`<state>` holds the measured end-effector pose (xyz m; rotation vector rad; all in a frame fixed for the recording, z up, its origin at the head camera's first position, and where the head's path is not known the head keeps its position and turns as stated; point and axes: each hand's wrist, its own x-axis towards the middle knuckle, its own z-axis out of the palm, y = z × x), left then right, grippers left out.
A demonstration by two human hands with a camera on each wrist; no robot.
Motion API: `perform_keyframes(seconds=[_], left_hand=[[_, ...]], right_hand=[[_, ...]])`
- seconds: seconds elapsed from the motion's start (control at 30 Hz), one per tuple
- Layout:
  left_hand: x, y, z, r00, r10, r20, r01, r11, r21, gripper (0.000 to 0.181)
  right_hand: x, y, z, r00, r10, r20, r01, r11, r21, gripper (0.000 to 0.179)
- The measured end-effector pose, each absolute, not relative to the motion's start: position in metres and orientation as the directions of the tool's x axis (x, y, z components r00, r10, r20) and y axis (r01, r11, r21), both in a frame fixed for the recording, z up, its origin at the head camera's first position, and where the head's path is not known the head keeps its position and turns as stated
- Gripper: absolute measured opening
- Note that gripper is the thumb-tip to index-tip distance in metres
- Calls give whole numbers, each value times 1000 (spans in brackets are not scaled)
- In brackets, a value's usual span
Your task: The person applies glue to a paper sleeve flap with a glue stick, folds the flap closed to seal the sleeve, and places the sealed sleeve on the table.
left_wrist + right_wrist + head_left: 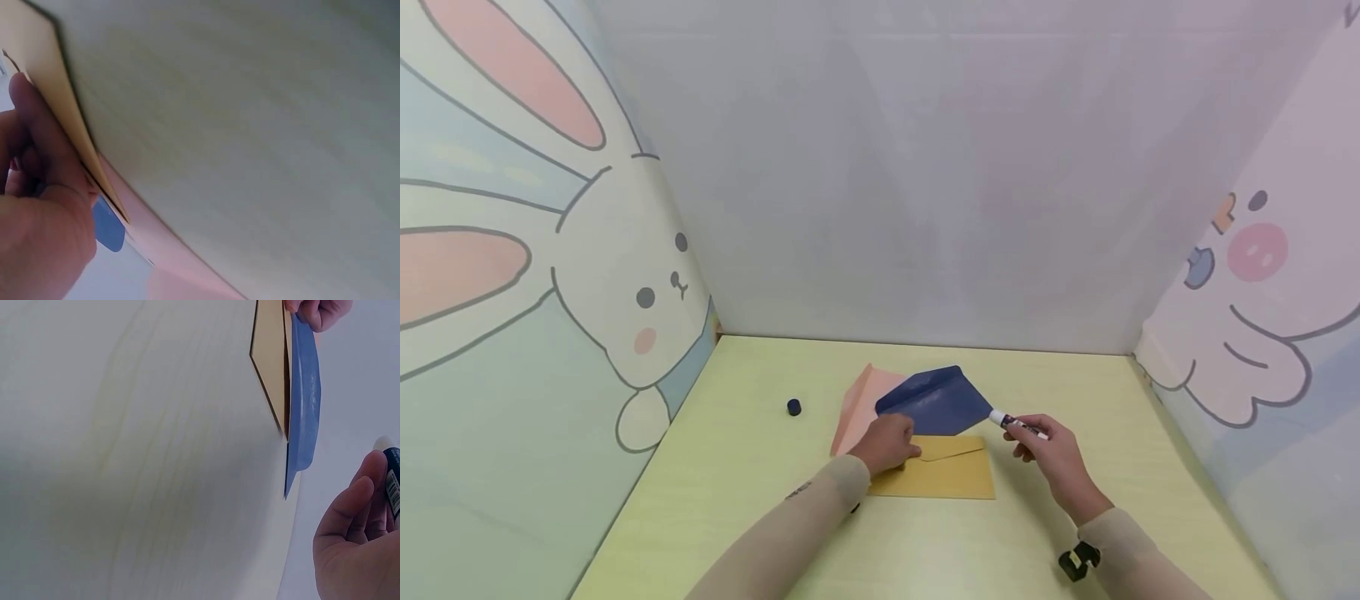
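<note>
Over the yellow envelope (pixel 951 479), my left hand (pixel 886 443) rests with curled fingers and its thumb pressing on the paper. In the left wrist view, that thumb (pixel 44 125) lies along the yellow envelope. Behind it a dark blue envelope (pixel 936 404) lies with its flap up, partly over a pink envelope (pixel 859 408). My right hand (pixel 1056 458) grips an uncapped glue stick (pixel 1003 418), its white end at the blue flap's right corner in the head view. The right wrist view shows the glue stick's pale tip (pixel 385 443) apart from the blue envelope (pixel 306 394).
A small dark cap (pixel 793 407) stands on the pale yellow table (pixel 737 467), left of the envelopes. A plain back wall (pixel 925 208) and cartoon-printed side walls (pixel 497 458) surround the table. A black wrist device (pixel 1078 561) is strapped at the right sleeve.
</note>
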<state>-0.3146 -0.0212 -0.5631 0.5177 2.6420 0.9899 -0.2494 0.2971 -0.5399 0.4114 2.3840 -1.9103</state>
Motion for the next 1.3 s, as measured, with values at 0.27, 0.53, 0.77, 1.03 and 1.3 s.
perform_keyframes(seconds=[0.27, 0.53, 0.77, 1.03, 1.3], left_hand=[[-310, -23, -557, -890, 431, -147, 207, 670, 713, 55], [-313, -18, -553, -889, 416, -193, 180, 705, 687, 52], [-313, -14, -546, -897, 397, -194, 231, 796, 560, 31], [-300, 5, -551, -959, 232, -164, 209, 967, 148, 70], [-291, 19, -543, -971, 125, -205, 128, 992, 3, 96]], right_hand=[[-251, 300, -541, -961, 168, -221, 251, 190, -949, 39], [-251, 301, -540, -962, 167, -218, 248, 190, -950, 39], [-252, 301, -537, -960, 163, -226, 255, 185, -949, 40], [-253, 298, -536, -963, 161, -216, 245, 187, -951, 40], [-250, 296, -537, -962, 165, -220, 247, 173, -953, 39]])
